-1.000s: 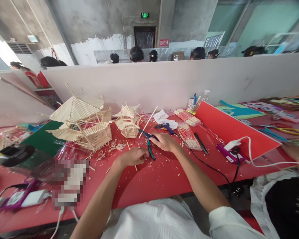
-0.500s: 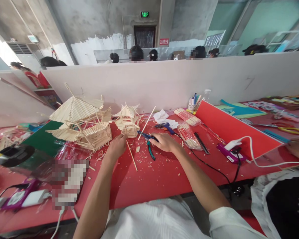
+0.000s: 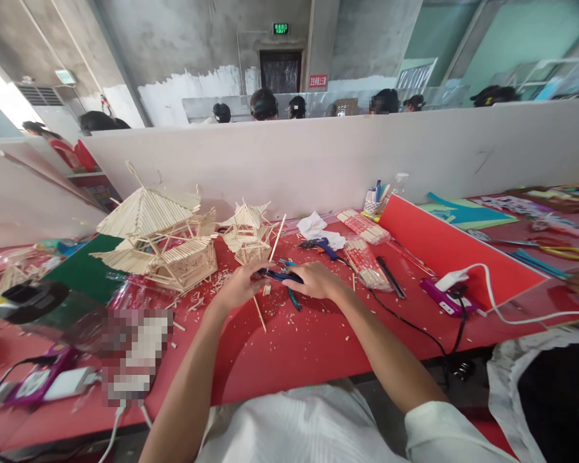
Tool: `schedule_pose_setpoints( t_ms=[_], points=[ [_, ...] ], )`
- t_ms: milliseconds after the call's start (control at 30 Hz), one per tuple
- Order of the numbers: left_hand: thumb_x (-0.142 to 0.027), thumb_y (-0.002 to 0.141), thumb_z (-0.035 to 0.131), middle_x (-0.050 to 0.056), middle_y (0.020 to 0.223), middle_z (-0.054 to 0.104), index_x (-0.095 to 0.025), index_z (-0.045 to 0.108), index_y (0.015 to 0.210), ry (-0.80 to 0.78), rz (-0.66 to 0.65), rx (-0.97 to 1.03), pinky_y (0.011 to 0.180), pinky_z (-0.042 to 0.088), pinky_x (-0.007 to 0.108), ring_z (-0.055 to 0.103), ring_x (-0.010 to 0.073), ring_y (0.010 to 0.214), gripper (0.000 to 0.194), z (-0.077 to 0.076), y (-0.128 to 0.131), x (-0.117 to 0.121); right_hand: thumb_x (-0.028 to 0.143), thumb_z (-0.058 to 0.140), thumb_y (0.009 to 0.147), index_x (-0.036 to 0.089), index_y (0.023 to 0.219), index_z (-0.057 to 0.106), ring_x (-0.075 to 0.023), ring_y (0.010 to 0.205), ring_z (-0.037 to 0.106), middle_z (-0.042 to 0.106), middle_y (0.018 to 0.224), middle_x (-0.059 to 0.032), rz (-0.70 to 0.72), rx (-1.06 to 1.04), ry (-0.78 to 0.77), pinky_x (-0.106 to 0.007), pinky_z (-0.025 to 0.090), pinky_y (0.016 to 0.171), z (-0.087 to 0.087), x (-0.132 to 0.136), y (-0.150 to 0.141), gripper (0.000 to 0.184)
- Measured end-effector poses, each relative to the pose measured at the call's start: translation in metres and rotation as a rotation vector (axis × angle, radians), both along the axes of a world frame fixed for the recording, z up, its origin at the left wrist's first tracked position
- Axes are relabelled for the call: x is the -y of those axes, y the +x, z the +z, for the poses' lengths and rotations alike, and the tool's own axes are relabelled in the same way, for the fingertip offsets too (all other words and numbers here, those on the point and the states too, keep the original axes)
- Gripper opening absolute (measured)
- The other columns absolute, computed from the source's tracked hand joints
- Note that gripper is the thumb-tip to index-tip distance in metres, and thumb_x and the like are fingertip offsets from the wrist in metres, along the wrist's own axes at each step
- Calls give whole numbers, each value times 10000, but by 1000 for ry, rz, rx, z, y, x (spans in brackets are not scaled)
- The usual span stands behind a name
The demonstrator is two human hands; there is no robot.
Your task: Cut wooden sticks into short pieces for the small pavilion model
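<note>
My right hand [image 3: 313, 280] is closed round dark blue pliers [image 3: 285, 276], whose jaws point left toward my other hand. My left hand [image 3: 244, 283] is closed, its fingertips by the jaws and at the lower end of a thin wooden stick [image 3: 278, 236] that slants upward. Teal-handled pliers [image 3: 294, 299] lie beneath, partly covered. Another stick [image 3: 260, 314] rests on the red table, with a short cut bundle [image 3: 267, 290] beside it. Just behind my hands stands a small stick-built pavilion [image 3: 246, 235]; a larger pavilion [image 3: 157, 241] is to its left.
A blue glue gun [image 3: 325, 247], crumpled tissue [image 3: 313, 225] and packs of sticks [image 3: 365, 262] lie right of my hands. Farther right are a red board [image 3: 453, 251] and purple power strip [image 3: 446, 297]. A dark-lidded bottle [image 3: 43, 305] is at left. Wood scraps litter the table.
My left hand has moved right to meet the pliers' jaws. The pliers have come nearer and leftward, and the slanting stick has shifted left.
</note>
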State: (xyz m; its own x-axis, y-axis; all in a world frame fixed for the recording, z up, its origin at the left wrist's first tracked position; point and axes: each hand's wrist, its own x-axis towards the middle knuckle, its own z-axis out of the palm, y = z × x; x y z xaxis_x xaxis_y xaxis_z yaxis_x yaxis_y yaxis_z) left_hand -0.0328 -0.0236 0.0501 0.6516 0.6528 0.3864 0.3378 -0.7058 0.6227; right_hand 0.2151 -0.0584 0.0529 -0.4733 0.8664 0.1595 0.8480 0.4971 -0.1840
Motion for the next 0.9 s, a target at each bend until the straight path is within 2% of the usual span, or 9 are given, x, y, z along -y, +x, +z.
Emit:
schedule_pose_setpoints(
  t_ms=[167, 433, 900],
  points=[
    [-210, 900, 601, 107, 1232, 687, -209, 651, 1267, -30, 28, 6, 887, 553, 323, 663, 207, 1051, 371, 1, -2, -1, 616, 346, 1004, 178, 947, 670, -276, 744, 695, 742, 835, -124, -30, 43, 20, -299, 360, 636, -2, 2, -5, 548],
    [-206, 918, 599, 102, 1206, 697, -217, 665, 1247, 34, 1, -22, 959, 520, 351, 655, 212, 1076, 336, -1, -7, -4, 557, 345, 1018, 187, 1034, 684, -313, 854, 714, 756, 971, -146, -43, 72, 40, -343, 431, 718, -9, 0, -13, 503],
    [-179, 915, 583, 83, 1206, 695, -233, 663, 1254, 68, 2, -32, 949, 527, 329, 664, 200, 1065, 352, -4, -8, -7, 589, 367, 1000, 179, 958, 711, -289, 806, 708, 762, 943, -132, -66, 71, 62, -336, 443, 695, -16, -6, -15, 536]
  ],
)
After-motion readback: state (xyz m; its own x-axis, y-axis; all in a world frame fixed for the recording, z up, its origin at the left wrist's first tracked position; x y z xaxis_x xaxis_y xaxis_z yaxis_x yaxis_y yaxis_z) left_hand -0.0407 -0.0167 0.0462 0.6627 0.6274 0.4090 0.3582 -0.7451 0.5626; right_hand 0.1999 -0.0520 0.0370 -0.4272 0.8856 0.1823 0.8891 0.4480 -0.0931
